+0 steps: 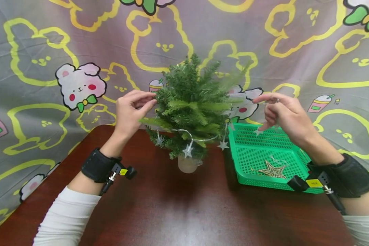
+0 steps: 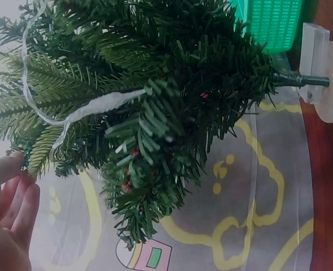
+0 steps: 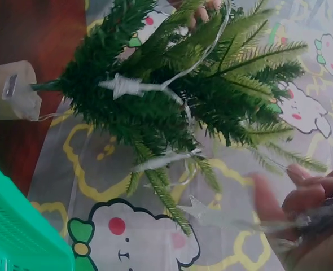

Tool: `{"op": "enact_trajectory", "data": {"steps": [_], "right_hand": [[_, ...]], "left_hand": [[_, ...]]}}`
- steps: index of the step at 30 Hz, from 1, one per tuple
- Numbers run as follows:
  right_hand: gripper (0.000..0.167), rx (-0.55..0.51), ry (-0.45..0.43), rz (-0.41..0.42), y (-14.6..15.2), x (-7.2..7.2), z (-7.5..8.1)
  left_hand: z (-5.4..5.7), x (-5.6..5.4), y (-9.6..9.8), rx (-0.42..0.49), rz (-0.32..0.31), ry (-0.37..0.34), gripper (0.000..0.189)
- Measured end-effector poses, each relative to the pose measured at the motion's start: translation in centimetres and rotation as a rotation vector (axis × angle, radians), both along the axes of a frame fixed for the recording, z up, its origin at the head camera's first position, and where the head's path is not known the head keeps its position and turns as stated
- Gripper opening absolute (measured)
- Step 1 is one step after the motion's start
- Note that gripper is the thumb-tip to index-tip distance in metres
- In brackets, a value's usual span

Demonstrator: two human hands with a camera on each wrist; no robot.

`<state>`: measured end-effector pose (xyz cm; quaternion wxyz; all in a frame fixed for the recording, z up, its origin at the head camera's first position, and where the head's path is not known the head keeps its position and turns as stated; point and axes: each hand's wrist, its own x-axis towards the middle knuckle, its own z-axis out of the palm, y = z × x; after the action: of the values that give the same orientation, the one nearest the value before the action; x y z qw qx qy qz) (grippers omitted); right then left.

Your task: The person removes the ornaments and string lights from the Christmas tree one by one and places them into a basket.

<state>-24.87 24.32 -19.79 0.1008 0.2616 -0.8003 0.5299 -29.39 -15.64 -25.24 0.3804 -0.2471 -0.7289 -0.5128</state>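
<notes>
A small artificial Christmas tree [image 1: 193, 106] stands upright on a round pale base [image 1: 187, 164]. A clear string of star lights [image 1: 189, 150] is draped across its lower front, with several stars hanging down. At the tree's left side, my left hand [image 1: 132, 109] pinches the tip of a branch [image 2: 26, 161] between thumb and fingers. My right hand [image 1: 286, 116] is to the right of the tree, above the basket. Its fingers curl round the loose part of the light string [image 3: 268, 227], bunched at the palm; a star [image 3: 196, 208] dangles from it.
A green plastic basket [image 1: 244, 174] sits right of the tree on the dark wooden table [image 1: 160, 212]. Inside it lies a gold glitter star [image 1: 273, 169] with a clear strand beside it. A grey cartoon-print curtain [image 1: 104, 44] hangs close behind.
</notes>
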Motion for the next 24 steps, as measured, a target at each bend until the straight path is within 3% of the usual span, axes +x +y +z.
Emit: {"op": "enact_trajectory", "data": {"steps": [3,7,11,14,18,24], "right_hand": [[0.030,0.093,0.045,-0.090,-0.1,-0.1,-0.2],[0.016,0.242,0.158,-0.272,-0.2,-0.2,-0.5],[0.027,0.368,0.203,-0.380,-0.3,-0.2,-0.7],[0.030,0.391,0.204,-0.365,-0.4,-0.2,-0.8],[0.028,0.381,0.193,-0.286,-0.4,-0.3,-0.9],[0.014,0.418,0.145,-0.202,-0.6,-0.3,-1.0]], "left_hand": [[-0.1,-0.4,-0.3,-0.009,0.015,-0.015,0.019],[-0.1,-0.7,-0.6,-0.012,0.015,-0.033,0.020],[0.0,-1.1,-0.7,-0.015,0.010,-0.056,0.020],[0.0,-1.2,-0.9,-0.015,0.006,-0.068,0.020],[0.2,-1.1,-0.9,-0.010,-0.011,-0.075,0.021],[0.3,-1.1,-0.7,-0.003,-0.039,-0.098,0.021]]}}
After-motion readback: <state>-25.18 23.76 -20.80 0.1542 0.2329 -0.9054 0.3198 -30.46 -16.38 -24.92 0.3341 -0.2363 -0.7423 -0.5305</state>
